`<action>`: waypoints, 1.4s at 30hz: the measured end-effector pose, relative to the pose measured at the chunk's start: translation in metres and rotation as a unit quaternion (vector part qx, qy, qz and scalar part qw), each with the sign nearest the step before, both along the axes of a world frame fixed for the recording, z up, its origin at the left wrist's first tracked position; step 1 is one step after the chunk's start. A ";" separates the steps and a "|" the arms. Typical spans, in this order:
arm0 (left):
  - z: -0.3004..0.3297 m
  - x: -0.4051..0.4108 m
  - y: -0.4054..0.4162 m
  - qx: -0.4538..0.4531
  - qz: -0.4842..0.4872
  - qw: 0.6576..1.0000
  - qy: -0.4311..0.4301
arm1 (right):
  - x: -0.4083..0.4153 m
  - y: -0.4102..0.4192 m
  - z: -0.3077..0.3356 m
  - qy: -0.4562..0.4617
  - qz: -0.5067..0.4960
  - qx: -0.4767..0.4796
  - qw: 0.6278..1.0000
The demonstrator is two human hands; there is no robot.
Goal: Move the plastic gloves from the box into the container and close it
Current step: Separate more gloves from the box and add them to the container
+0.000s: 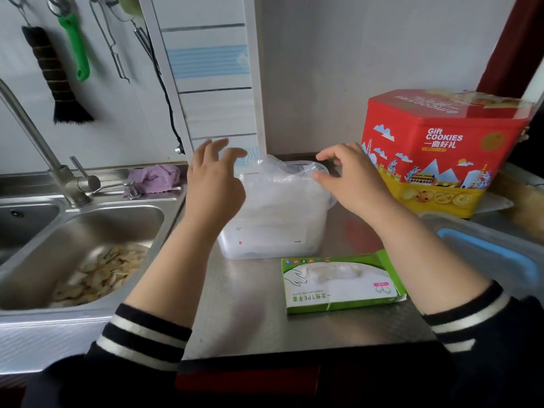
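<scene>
While both hands hover spread over the container (pixel 273 228), a steel counter (pixel 250 313) adjoins the sink (pixel 44 260).

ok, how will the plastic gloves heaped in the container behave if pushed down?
The plastic gloves look like thin crumpled film, so probably floppy and very light. They bulge above the container rim, so likely spring back. The glossy surface suggests they're slippery.
</scene>
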State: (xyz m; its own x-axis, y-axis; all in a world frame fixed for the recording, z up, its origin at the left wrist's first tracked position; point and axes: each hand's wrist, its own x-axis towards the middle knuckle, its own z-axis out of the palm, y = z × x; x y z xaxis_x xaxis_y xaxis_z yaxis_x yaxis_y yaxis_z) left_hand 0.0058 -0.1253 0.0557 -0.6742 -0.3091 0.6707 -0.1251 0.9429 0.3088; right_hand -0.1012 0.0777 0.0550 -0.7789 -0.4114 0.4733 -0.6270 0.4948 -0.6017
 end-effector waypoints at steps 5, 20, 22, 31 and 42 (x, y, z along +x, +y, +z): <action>-0.034 0.029 0.068 -0.010 -0.219 0.960 0.173 | 0.040 0.039 -0.026 -0.113 0.116 -0.072 0.984; -0.125 0.025 0.104 0.201 -0.281 0.929 -0.133 | 0.057 0.058 -0.115 -0.164 0.056 0.004 0.985; -0.124 0.025 0.104 0.203 -0.276 0.930 -0.136 | 0.059 0.056 -0.116 -0.152 0.021 -0.017 0.988; -0.127 0.024 0.100 0.241 -0.265 0.922 -0.150 | 0.089 0.039 -0.093 -0.237 0.011 -0.217 0.947; -0.115 0.036 0.096 0.422 -0.331 0.827 -0.166 | 0.097 0.048 -0.044 -0.243 0.001 -0.461 0.854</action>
